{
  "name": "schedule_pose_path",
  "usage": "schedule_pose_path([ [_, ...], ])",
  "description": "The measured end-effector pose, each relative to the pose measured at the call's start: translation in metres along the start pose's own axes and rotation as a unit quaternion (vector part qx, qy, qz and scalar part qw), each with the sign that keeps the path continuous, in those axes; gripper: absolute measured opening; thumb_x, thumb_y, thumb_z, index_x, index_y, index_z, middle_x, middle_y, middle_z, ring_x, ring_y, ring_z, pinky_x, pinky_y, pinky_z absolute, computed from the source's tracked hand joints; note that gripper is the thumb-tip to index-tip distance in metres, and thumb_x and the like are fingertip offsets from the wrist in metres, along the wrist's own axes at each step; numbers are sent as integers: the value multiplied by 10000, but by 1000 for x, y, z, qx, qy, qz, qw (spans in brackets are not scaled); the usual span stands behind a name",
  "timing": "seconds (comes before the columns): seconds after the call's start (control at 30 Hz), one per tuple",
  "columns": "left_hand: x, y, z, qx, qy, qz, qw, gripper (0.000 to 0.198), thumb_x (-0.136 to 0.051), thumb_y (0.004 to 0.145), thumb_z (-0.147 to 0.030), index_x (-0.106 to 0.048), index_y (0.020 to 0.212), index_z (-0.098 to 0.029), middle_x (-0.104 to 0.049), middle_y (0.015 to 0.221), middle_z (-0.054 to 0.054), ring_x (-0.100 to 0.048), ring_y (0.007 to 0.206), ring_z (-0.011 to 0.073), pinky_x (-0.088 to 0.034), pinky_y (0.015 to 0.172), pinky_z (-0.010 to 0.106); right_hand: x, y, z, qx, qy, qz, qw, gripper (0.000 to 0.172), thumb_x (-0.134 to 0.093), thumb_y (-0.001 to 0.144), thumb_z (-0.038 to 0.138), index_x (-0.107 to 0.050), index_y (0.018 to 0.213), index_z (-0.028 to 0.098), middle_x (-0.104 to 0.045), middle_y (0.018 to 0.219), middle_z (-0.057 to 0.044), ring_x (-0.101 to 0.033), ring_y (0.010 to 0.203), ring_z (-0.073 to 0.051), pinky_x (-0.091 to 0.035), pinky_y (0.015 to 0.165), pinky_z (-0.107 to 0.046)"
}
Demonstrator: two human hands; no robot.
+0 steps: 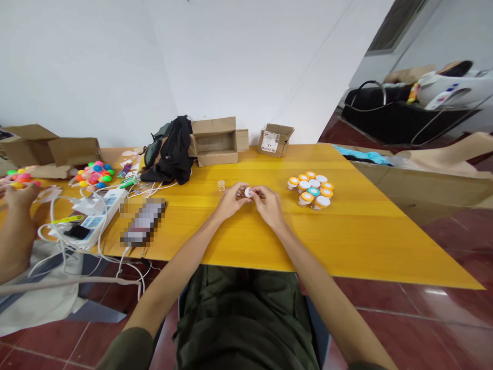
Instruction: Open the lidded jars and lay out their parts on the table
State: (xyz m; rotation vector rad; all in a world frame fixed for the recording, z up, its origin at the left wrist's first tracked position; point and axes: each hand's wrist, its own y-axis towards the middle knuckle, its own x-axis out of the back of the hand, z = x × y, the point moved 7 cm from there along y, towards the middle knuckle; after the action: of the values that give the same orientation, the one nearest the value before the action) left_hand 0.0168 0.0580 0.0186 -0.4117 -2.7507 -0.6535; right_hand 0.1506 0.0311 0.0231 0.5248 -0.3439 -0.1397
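Observation:
Over the middle of the table, my left hand (233, 199) and my right hand (267, 203) meet with their fingertips closed around a small white round lid (248, 192). Whether a cup sits beneath the lid is hidden by my fingers. Just left of my left hand stands a small clear open cup (221, 185). To the right of my right hand is a cluster of several small lidded cups (310, 190), with orange-rimmed, white and teal tops.
An open cardboard box (215, 146) and a smaller box (275, 140) stand by the wall, beside a black bag (173, 154). Leftward lie a phone (144, 222), a cabled power strip (100, 218) and colourful balls (94, 176). Another person's hand (19, 198) is at far left.

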Motion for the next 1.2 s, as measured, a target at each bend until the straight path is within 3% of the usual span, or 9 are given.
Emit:
schedule_pose_path([
  [0.2,1,0,1,19,-27,-5,999,235,-740,761,-207,-656,979,-187,-701,810,-7,-629,674,124,-512,686,244,-3,0,0,-48,80,18,995,293,-612,815,519,-667,770,234,-736,761,-33,-688,695,-219,-571,704,-369],
  [0.43,4,-1,-8,6,-8,-22,1000,182,-716,754,-188,-686,933,-196,-698,779,-10,-640,684,135,-518,666,249,-9,0,-7,-96,151,36,983,367,-724,711,585,-675,794,231,-740,768,-25,-696,707,-207,-587,700,-358],
  [0.77,2,4,11,57,-119,-34,991,265,-806,712,-341,-688,868,-163,-748,769,34,-711,682,168,-587,678,301,-7,1,-8,-98,162,14,982,392,-727,699,611,-711,783,229,-754,738,-34,-716,699,-221,-604,699,-378],
  [0.97,3,6,18,71,-136,-36,987,239,-807,697,-321,-675,818,-163,-755,798,45,-714,714,168,-590,703,297,0,2,-7,-72,109,-14,991,308,-696,758,528,-705,842,233,-764,847,-46,-707,760,-219,-580,706,-363],
  [1.1,7,6,19,73,-124,-52,988,197,-779,724,-289,-655,822,-172,-713,746,14,-694,691,145,-578,700,274,7,1,-5,-10,0,-27,1000,199,-644,827,426,-698,886,243,-754,925,-60,-688,858,-245,-556,788,-401],
  [1.2,10,6,17,68,-119,-57,989,184,-756,741,-267,-653,866,-179,-696,744,-4,-686,679,134,-573,700,268,3,-1,-2,43,-100,-2,994,98,-622,848,314,-691,891,258,-746,957,-72,-661,921,-278,-518,855,-444],
])
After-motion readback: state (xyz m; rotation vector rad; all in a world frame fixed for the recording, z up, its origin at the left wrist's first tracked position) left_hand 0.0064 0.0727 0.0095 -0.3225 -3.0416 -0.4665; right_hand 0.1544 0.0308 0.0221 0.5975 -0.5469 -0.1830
